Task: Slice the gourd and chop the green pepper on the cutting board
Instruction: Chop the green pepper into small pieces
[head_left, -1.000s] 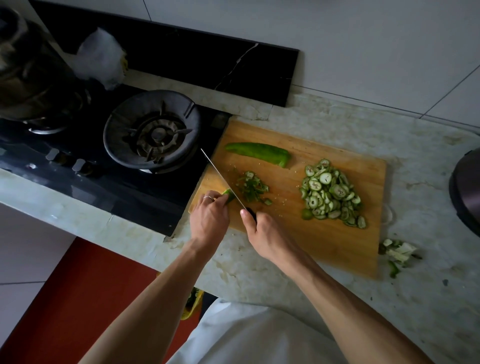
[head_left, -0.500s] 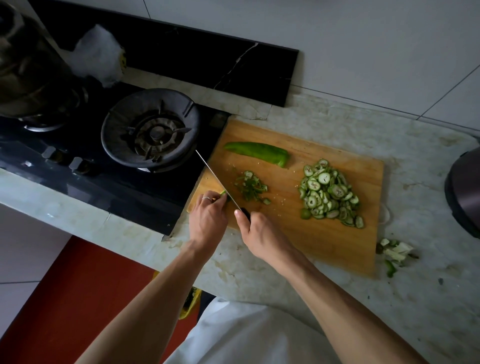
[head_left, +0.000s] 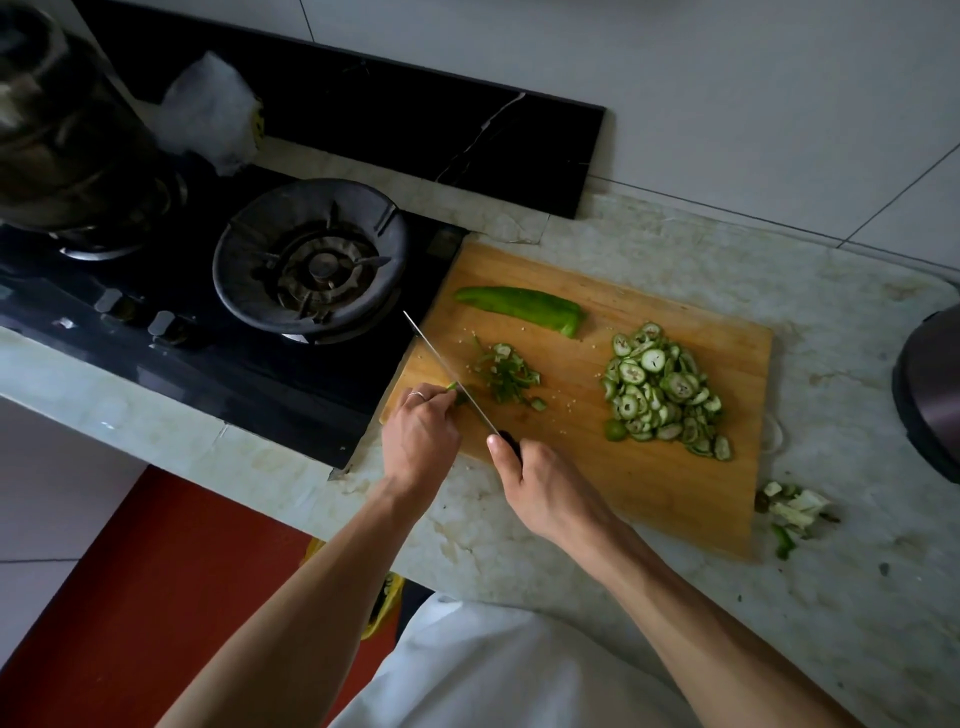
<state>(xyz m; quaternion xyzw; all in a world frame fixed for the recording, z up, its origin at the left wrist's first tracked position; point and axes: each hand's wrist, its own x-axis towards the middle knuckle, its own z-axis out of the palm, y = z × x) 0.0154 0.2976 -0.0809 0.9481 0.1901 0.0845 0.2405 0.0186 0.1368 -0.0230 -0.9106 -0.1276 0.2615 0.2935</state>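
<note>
A wooden cutting board (head_left: 670, 478) lies on the marble counter. A heap of gourd slices (head_left: 662, 391) sits on its right half. A whole piece of green pepper (head_left: 522, 306) lies at the board's far side. A small pile of chopped pepper (head_left: 506, 376) is near the left edge. My left hand (head_left: 420, 434) pinches a short stub of pepper (head_left: 454, 391) against the board. My right hand (head_left: 540, 480) grips the dark handle of a knife (head_left: 447, 375), whose thin blade runs up-left beside the stub.
A black gas stove with a burner (head_left: 311, 260) lies just left of the board. A pot (head_left: 57, 130) stands on the far left burner. Vegetable scraps (head_left: 795, 506) lie on the counter right of the board. A dark round appliance (head_left: 930, 384) sits at the right edge.
The knife has shifted slightly left along the pepper stub, which looks shorter. Both hands stay in about the same place on the board.
</note>
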